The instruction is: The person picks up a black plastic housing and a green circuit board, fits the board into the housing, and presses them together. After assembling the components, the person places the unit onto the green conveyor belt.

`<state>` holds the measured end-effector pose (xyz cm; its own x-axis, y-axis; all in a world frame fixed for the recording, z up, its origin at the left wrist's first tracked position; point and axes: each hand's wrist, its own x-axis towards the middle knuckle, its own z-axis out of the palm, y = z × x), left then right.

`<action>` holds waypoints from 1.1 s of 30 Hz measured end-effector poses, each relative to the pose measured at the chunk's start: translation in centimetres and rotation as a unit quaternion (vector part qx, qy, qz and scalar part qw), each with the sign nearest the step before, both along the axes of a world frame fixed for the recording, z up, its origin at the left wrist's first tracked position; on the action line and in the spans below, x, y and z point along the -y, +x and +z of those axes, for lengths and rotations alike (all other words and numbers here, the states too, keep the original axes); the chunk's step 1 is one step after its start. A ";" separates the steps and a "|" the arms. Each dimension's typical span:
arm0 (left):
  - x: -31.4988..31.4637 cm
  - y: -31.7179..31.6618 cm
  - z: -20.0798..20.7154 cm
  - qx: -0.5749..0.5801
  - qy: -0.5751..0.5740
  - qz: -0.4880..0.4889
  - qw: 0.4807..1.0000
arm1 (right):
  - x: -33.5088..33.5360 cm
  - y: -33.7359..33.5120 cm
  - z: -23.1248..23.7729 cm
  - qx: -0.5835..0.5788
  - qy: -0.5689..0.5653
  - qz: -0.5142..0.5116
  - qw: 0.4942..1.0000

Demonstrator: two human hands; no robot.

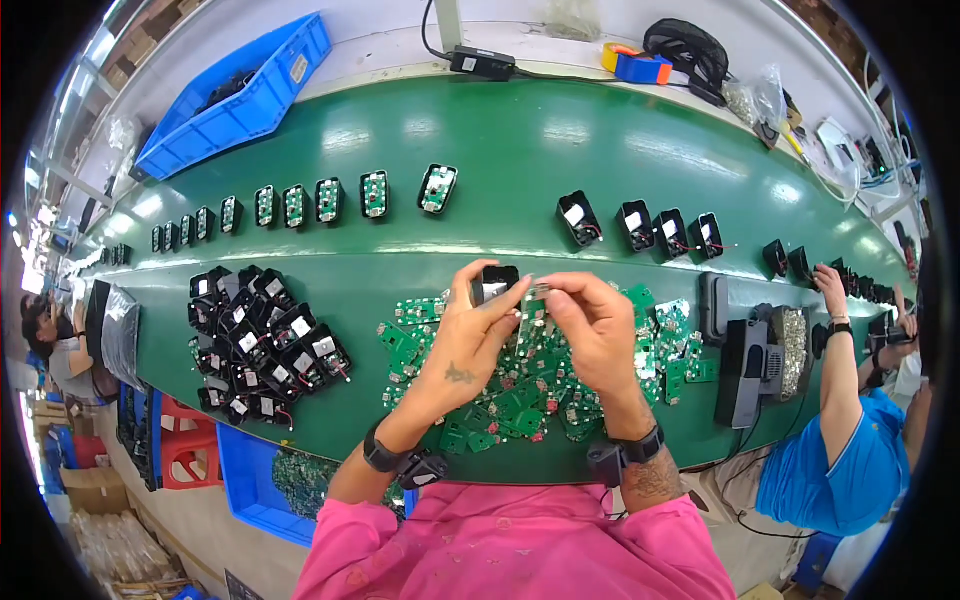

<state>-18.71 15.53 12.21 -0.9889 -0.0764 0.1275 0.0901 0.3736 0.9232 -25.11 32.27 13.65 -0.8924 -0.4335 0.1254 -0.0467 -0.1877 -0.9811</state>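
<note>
My left hand [466,345] is closed around a black plastic housing [499,275], held over the green workbench. Close beside it, my right hand [600,335] pinches a small green circuit board [534,312] between thumb and fingers. Whether board and housing touch is hard to see. Below and around both hands spreads a heap of loose green circuit boards [520,408]. To the left lies a pile of black housings [265,345] with white labels and thin wires. Housings fitted with green boards [437,190] stand in a row at the far left; housings showing no green board [578,218] stand at the far right.
A blue crate [225,115] sits at the back left, and a blue bin [255,500] of boards is below the bench. Black equipment [740,370] stands at the right, near a co-worker in a blue shirt [850,465] reaching for housings. Tape rolls [637,65] lie on the back ledge.
</note>
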 end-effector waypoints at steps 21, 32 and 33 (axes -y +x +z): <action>-0.5 0.5 0.6 0.086 0.062 -0.086 0.991 | 0.1 -0.7 0.1 -0.253 0.198 -0.024 0.947; -0.7 0.4 0.1 -0.018 -0.016 -0.022 0.999 | -1.6 -1.0 -0.2 0.239 -0.044 -0.017 0.970; -0.6 0.4 0.0 -0.021 -0.023 -0.015 0.999 | -1.4 -0.9 -0.5 0.240 -0.044 -0.016 0.970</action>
<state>-18.31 16.15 12.18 -0.9844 -0.0397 0.1715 0.1402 0.4125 0.9001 -26.04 33.71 13.14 -0.8703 -0.4102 -0.2727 0.4039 -0.2774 -0.8717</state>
